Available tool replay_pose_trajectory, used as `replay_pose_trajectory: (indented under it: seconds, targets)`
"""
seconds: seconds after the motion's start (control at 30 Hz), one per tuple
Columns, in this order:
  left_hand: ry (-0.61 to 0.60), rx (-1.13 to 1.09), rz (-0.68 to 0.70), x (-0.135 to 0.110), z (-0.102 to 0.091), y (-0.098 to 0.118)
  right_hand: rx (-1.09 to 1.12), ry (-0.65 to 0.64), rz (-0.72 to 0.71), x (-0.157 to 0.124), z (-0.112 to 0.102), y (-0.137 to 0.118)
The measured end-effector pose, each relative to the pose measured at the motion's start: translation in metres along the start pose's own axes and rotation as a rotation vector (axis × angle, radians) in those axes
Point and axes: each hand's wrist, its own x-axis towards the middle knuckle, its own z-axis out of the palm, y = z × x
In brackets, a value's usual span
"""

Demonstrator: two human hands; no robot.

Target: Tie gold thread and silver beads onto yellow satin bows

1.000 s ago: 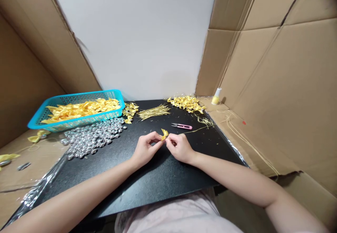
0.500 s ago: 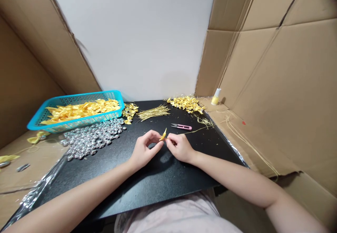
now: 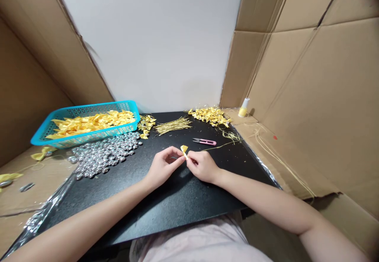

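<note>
A yellow ribbon bow point(image 3: 184, 149) is held over the front half of the black surface point(image 3: 166, 210), its lower end pinched in the nearly closed thumb and fingers of the left hand point(image 3: 164, 165). The right hand point(image 3: 203, 167) is curled, its fingertips brought against that end; whether anything is gripped inside cannot be told. Seen from the bow, pink-handled thread snips point(image 3: 205, 141) are laid near 2 o'clock, gold wire ties point(image 3: 173, 126) at 11, silver beads point(image 3: 106, 155) at 9, and a blue basket point(image 3: 137, 114) toward 10.
</note>
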Motion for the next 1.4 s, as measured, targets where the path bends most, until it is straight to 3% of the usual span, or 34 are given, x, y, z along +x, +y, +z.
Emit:
replay_pose_trajectory:
  seconds: [0.33,0.53,0.73,1.4]
  targets:
    - [-0.075,-0.672,-0.293,0.005,-0.001,0.003,0.174,-0.016,0.018,0.003,-0.017,-0.009]
    - [-0.184,-0.894,-0.485,0.004,-0.001,0.003,0.162,-0.089,-0.023,0.002,-0.018,-0.011]
    - [-0.272,-0.957,-0.487,-0.001,0.001,0.006,0.217,-0.012,-0.049,0.001,-0.012,-0.011]
    - [-0.264,-0.961,-0.523,-0.002,0.004,0.007,0.271,0.029,-0.107,0.001,-0.013,-0.015]
